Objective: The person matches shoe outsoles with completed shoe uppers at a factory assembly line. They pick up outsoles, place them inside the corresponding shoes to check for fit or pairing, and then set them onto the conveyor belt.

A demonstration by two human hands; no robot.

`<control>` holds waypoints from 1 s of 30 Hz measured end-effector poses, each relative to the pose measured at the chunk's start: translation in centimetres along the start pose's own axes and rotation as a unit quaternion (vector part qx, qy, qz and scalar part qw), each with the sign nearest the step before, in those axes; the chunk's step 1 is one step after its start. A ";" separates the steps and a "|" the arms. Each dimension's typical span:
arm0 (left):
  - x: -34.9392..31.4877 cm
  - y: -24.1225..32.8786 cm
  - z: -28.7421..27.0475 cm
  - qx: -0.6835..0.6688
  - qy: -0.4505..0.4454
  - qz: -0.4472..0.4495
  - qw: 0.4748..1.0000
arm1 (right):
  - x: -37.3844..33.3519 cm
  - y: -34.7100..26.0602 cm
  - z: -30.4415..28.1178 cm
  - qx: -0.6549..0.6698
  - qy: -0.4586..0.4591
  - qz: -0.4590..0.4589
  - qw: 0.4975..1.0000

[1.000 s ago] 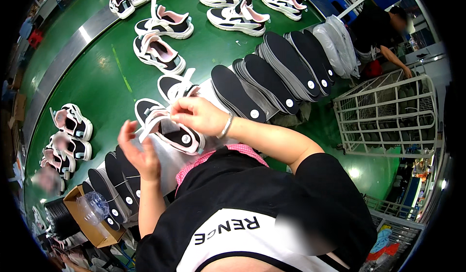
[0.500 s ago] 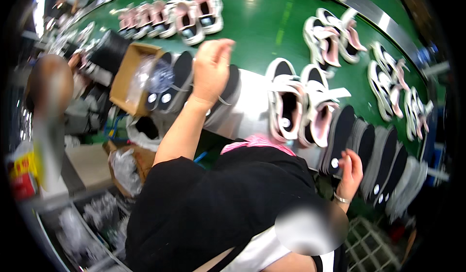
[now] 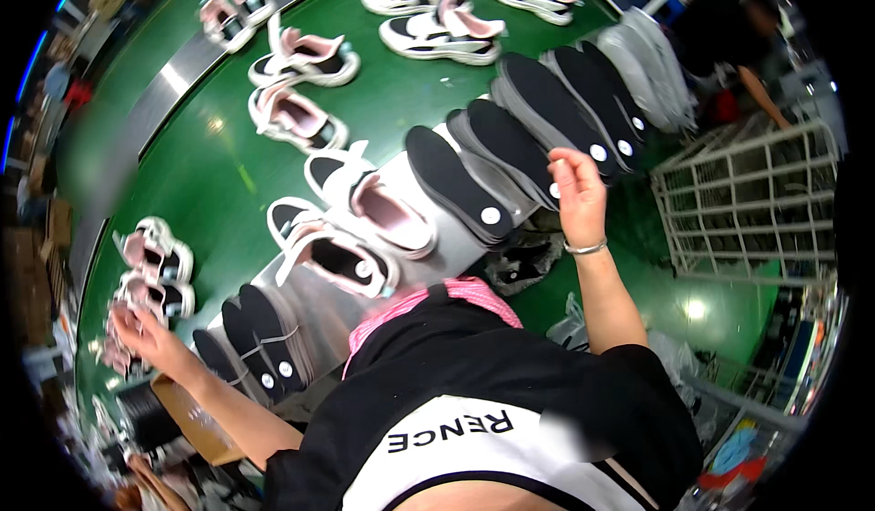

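My left hand (image 3: pixel 150 340) reaches out at the left, its fingers apart and nothing seen in them. It is nearest a row of white, black and pink sneakers (image 3: pixel 155 254); whether it touches one I cannot tell. My right hand (image 3: pixel 580 196) is raised beside stacks of black insoles (image 3: pixel 510 146) with round white stickers, fingers loosely bent and holding nothing visible. Between the hands, in front of me, lie two sneakers, a nearer one (image 3: pixel 342 260) with a sticker on its dark insole and another (image 3: pixel 392 210) with a pink inside.
More sneakers (image 3: pixel 442 32) stand on the green belt (image 3: pixel 210 174). Banded insoles (image 3: pixel 264 338) lie on the metal ledge (image 3: pixel 319 310) at left, by a cardboard box (image 3: pixel 196 420). At right are grey wrapped stacks (image 3: pixel 645 64), a white wire basket (image 3: pixel 747 201) and another person's arm (image 3: pixel 764 96).
My view has swung to the right, bringing the wire basket fully in. The left hand has left the banded insoles for the sneakers at left. My right hand stays by the insole stacks.
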State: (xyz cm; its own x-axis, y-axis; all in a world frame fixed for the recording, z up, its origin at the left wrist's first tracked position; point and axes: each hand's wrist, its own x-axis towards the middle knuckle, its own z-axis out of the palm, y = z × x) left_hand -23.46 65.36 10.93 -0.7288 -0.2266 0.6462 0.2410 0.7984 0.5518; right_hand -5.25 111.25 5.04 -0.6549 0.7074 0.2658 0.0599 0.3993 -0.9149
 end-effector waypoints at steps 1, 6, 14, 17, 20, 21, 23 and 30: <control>0.7 3.1 3.4 -0.224 -0.087 -0.062 0.969 | 0.3 1.3 -2.0 -0.033 0.065 -0.039 0.997; -1.9 19.1 19.9 -0.379 -0.523 -0.077 0.760 | -0.5 7.7 -9.5 -0.070 0.350 0.031 0.934; -15.0 33.7 38.2 -0.374 -0.693 -0.191 0.586 | 0.8 14.5 -12.1 0.216 0.417 0.291 0.834; -17.8 36.3 39.8 -0.420 -0.735 -0.273 0.457 | 2.8 15.4 -11.5 0.286 0.397 0.265 0.831; -19.5 37.4 39.8 -0.384 -0.743 -0.190 0.514 | 4.3 14.6 -10.2 0.376 0.323 0.245 0.833; -19.6 37.3 40.8 -0.360 -0.746 -0.169 0.535 | 4.1 15.3 -10.5 0.402 0.301 0.229 0.834; -19.2 37.7 42.8 -0.285 -0.686 0.005 0.670 | 3.7 14.0 -10.4 0.452 0.224 0.224 0.834; -22.2 45.3 45.1 -0.284 -0.702 0.187 0.626 | 3.2 17.9 -12.4 0.404 0.319 0.211 0.831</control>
State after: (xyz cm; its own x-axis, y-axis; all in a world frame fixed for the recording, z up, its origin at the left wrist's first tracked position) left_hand -25.25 131.74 -2.24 -0.3019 0.9486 -0.0946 0.4616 0.2323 0.8561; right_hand 3.05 127.86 -6.73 -0.1554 0.9534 -0.2585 -0.5110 -0.3015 -0.8050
